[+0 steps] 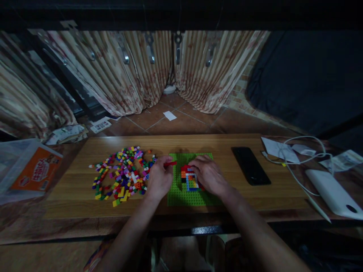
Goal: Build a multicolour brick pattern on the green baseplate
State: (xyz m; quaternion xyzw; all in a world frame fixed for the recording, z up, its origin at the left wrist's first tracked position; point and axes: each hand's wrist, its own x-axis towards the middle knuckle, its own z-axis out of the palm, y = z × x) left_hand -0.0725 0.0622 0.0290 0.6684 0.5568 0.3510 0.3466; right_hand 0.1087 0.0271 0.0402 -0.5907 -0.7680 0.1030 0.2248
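Observation:
A green studded baseplate [177,198] lies on the wooden board, carrying a small structure of coloured toy bricks [187,180] in red, orange, blue, white and yellow. My left hand [159,176] is over the plate's left edge, closed, with a red toy brick [170,164] pinched between thumb and finger. My right hand [209,174] rests against the structure's far and right sides, its fingers bent around it. That hand covers part of the structure and the plate's right side. Left of my left hand spreads a heap of loose toy bricks [127,177] in many colours.
On the wooden board [82,204], a black phone [251,166] lies to the right. Further right are a white cable [297,154], a white power bank [334,192] and a pale pen-like stick [319,210]. A plastic box with an orange label [36,168] stands at left.

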